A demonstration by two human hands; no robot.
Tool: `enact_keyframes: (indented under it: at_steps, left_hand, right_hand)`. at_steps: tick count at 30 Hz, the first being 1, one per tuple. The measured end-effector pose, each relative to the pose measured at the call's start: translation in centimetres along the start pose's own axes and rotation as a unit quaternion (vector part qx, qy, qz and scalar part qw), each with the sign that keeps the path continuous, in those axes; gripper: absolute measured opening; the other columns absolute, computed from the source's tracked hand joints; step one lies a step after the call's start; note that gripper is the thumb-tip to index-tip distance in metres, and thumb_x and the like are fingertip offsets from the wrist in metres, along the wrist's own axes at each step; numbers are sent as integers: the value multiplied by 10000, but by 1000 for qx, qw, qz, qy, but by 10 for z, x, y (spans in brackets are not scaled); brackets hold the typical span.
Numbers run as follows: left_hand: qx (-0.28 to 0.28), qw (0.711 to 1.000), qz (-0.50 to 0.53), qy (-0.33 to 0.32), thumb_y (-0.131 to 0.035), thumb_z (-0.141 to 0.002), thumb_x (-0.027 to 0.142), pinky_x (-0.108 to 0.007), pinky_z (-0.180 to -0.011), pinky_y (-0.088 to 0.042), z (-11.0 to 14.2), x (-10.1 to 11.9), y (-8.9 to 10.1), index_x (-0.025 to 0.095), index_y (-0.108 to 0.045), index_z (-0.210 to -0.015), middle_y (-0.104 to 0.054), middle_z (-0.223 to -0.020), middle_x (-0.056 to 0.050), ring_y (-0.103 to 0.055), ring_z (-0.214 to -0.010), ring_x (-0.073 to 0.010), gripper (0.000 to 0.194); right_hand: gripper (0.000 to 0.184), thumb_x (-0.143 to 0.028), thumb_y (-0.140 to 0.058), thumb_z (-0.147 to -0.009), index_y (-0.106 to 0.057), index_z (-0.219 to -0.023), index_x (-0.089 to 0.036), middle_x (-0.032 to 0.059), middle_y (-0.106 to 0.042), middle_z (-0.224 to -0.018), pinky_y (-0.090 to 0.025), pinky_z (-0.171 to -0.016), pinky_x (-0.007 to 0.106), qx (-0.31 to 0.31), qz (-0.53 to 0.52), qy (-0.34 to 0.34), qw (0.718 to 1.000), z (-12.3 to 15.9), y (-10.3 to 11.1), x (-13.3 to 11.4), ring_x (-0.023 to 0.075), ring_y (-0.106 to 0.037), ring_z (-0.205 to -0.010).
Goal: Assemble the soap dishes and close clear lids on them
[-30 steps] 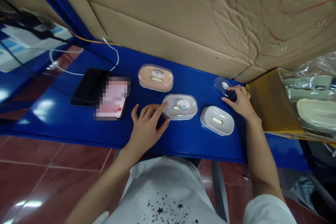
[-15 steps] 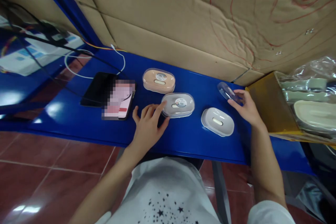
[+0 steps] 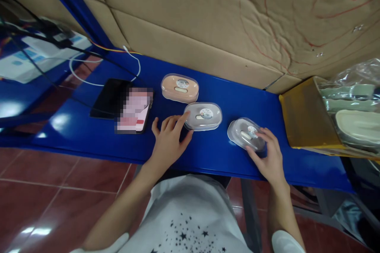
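Right hand (image 3: 268,156) gripping clear lid (image 3: 253,131) over right-hand grey dish (image 3: 236,137). Left hand (image 3: 170,140) resting fingertips on middle grey dish (image 3: 204,116), not clenching. Peach dish (image 3: 180,88) sitting just behind middle one. Phone (image 3: 135,110) lying left of left hand, white cable (image 3: 77,77) curling behind. Open carton (image 3: 311,118) standing right of right hand, cardboard (image 3: 202,19) walling off table's back.

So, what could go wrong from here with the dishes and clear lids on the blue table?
The clear lid may settle crooked on the rightmost dish, as the right hand holds it by one end only.
The left hand touches the middle grey dish, which might get pushed against the peach dish close behind it.
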State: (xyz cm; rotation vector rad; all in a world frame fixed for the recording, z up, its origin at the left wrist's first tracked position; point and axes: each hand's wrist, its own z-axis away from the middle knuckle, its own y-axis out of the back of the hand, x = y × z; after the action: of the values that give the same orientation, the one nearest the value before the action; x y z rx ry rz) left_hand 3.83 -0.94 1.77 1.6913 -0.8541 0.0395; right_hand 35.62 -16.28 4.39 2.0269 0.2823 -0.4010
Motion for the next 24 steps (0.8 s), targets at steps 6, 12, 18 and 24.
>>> enact_keyframes:
  at_steps: [6, 12, 18, 24]
  left_hand:
    - [-10, 1000, 9, -4, -568, -1074, 352, -714, -1249, -205, 1, 1, 1, 264, -484, -1596, -692, -1396, -153, -604, -1335, -368, 535]
    - [-12, 1000, 9, -3, -569, -1075, 348, -712, -1241, -220, 1, 1, 2, 242, -491, -1590, -692, -1382, -161, -607, -1323, -369, 531]
    - [-14, 1000, 6, 0, -580, -1065, 336, -703, -1241, -227, 0, 2, 2, 248, -491, -1592, -693, -1389, -150, -611, -1323, -367, 541]
    - [-13, 1000, 7, -3, -582, -1068, 334, -705, -1238, -237, 1, 1, 2, 243, -487, -1591, -692, -1384, -153, -613, -1322, -369, 540]
  right_hand:
    - [501, -344, -761, -972, -582, -1440, -325, 158, -591, -1510, -472, -1177, 736, -5, 1, 4, 1000, 3, 1, 3, 428, -528, -1489]
    - [529, -311, -766, -969, -572, -1461, -306, 164, -581, -1524, -452, -1205, 720, -21, 1, 34, 999, 1, -1, 3, 417, -506, -1512]
    - [542, -367, -786, -963, -574, -1454, -280, 158, -562, -1548, -419, -1222, 719, -19, -9, 13, 1000, 3, -5, 7, 412, -472, -1537]
    - [540, -384, -767, -978, -559, -1467, -289, 156, -561, -1565, -397, -1238, 701, -30, -10, 17, 999, 2, -4, 7, 402, -456, -1553]
